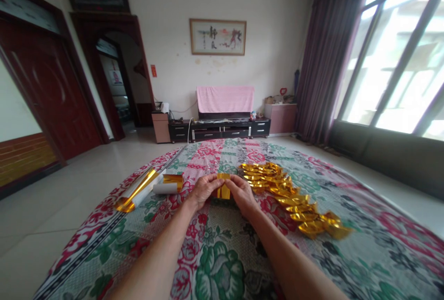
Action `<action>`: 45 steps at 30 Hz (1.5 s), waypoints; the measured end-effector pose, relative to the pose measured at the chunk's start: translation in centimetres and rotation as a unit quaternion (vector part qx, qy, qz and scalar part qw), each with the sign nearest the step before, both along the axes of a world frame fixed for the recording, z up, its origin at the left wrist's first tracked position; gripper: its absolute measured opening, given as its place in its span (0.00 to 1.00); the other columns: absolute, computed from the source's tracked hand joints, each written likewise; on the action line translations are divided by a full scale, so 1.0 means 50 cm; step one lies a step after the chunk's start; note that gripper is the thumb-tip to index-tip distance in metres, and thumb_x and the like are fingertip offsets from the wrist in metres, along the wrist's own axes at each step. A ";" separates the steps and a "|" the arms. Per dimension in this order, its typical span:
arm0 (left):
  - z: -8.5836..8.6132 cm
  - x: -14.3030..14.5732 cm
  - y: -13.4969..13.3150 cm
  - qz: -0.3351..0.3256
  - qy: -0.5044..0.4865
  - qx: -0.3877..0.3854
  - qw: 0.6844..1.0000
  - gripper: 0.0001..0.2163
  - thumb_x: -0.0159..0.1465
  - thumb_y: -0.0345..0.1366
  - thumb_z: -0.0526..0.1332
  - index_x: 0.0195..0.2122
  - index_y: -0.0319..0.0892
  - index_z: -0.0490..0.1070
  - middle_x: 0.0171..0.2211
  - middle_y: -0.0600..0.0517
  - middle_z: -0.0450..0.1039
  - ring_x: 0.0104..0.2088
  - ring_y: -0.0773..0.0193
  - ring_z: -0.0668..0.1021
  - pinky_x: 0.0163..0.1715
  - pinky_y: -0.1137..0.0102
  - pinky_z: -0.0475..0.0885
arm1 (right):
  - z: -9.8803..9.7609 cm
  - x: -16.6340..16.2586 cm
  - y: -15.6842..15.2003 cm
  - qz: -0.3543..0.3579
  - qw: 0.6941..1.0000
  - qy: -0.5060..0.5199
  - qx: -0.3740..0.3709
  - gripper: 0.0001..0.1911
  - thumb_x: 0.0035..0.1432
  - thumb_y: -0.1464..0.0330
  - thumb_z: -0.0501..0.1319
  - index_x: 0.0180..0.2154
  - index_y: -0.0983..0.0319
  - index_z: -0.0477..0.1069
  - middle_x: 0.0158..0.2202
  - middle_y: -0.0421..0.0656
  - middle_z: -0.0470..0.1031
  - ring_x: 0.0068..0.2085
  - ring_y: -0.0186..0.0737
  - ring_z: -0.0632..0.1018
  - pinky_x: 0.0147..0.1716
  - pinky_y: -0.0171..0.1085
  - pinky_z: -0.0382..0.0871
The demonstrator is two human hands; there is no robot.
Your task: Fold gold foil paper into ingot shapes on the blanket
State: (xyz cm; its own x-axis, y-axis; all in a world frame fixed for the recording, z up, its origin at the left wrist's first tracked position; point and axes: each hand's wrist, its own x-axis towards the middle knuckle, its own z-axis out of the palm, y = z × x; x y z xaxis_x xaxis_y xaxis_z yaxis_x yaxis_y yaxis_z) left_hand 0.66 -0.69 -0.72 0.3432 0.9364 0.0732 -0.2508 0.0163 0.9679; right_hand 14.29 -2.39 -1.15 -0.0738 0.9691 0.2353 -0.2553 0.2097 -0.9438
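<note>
Left hand [204, 189] and right hand [243, 193] fingers pinch one gold sheet [224, 188]; folded pieces [287, 193] pile by the blanket [222, 254] right edge, flat sheets [138, 191] left.

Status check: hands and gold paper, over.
Left hand and right hand both pinching gold paper. Folded pile right of it, roll left.
</note>
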 end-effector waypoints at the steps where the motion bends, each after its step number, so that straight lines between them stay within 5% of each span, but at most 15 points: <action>1: 0.000 0.000 0.000 0.001 0.003 0.001 1.000 0.20 0.47 0.43 0.67 0.38 0.36 0.71 0.27 0.50 0.76 0.27 0.63 0.77 0.31 0.70 0.69 | 0.000 0.001 0.000 -0.005 1.000 -0.008 0.000 0.20 0.44 0.56 0.61 0.34 0.64 0.72 0.25 0.41 0.74 0.26 0.36 0.73 0.26 0.32 0.67; 16: 0.008 0.007 -0.008 -0.001 0.069 0.037 0.997 0.25 0.45 0.48 0.66 0.40 0.36 0.72 0.26 0.50 0.75 0.27 0.63 0.75 0.26 0.73 0.66 | 0.007 0.002 0.007 -0.069 0.994 -0.076 0.024 0.18 0.46 0.57 0.59 0.30 0.65 0.74 0.23 0.41 0.73 0.25 0.33 0.71 0.25 0.30 0.65; 45: 0.027 -0.021 -0.013 -0.044 0.192 0.063 0.978 0.11 0.50 0.42 0.63 0.26 0.38 0.75 0.18 0.54 0.68 0.19 0.70 0.66 0.22 0.74 0.59 | 0.022 0.001 0.002 -0.086 0.995 0.001 -0.057 0.15 0.40 0.58 0.63 0.24 0.65 0.71 0.17 0.37 0.68 0.19 0.30 0.67 0.19 0.29 0.61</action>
